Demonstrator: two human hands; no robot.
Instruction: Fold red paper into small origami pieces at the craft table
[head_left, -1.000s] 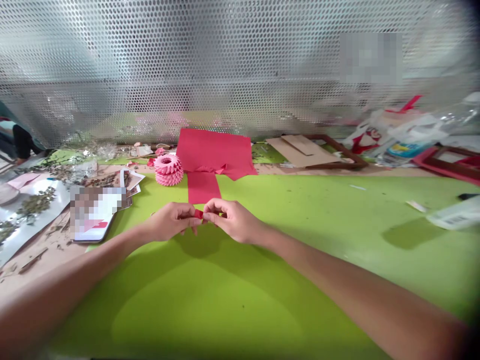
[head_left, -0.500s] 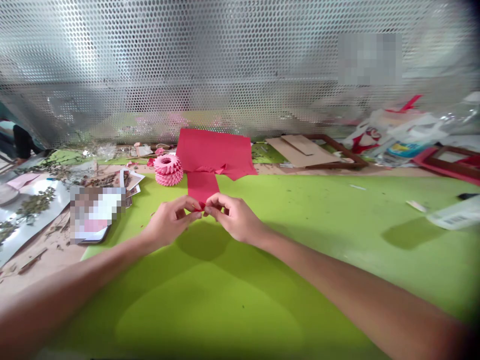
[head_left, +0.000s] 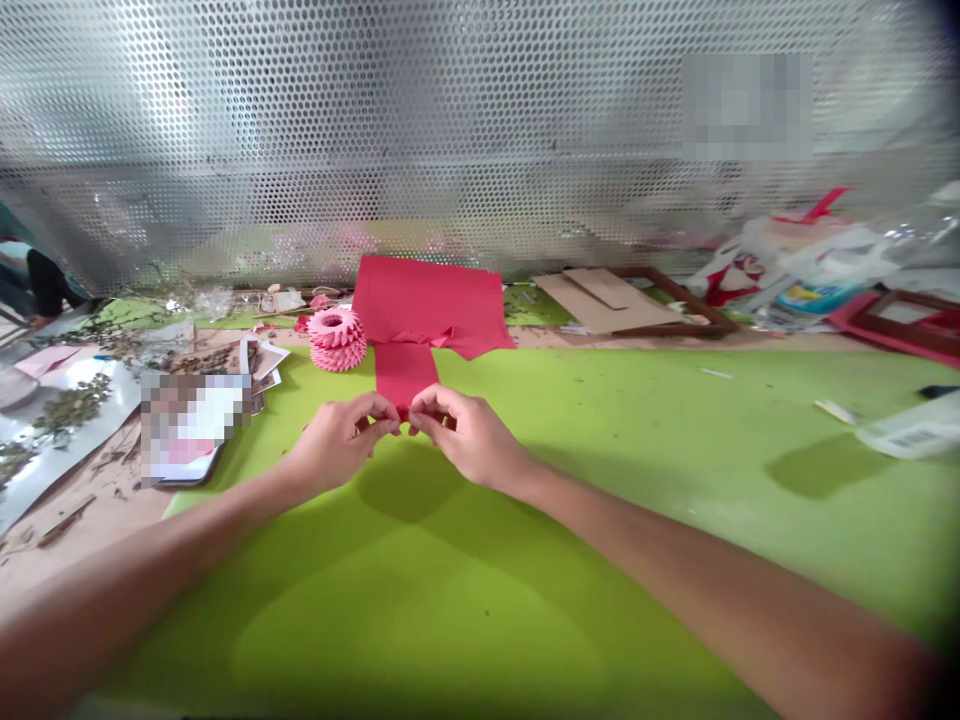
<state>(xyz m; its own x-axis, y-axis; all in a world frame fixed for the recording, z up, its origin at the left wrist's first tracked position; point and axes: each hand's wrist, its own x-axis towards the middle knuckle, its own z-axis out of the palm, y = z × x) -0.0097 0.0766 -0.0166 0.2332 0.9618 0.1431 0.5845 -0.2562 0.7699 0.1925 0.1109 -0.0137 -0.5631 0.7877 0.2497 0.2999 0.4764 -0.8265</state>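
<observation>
Between my two hands is a small folded piece of red paper [head_left: 403, 412], mostly hidden by the fingertips. My left hand [head_left: 349, 440] pinches its left side with thumb and forefinger, and my right hand [head_left: 469, 433] pinches the right side. Just beyond the fingers lies a red paper strip [head_left: 406, 369]. Behind that is a larger red paper sheet [head_left: 431, 300] with small folded red pieces along its near edge. To the left of the sheet stands a pink ring-shaped stack of folded paper [head_left: 337, 340].
A phone [head_left: 195, 440], photos and dried plants [head_left: 79, 405] lie at the left. Brown cardboard [head_left: 607, 300] and a wooden frame [head_left: 712, 320] rest at the back, near plastic bags [head_left: 795, 275]. A white bottle [head_left: 915, 428] lies at right. A perforated metal screen [head_left: 450, 130] stands behind.
My fingertips have shifted slightly on the small red piece, and less of it shows between them. Both hands still pinch it in nearly the same place.
</observation>
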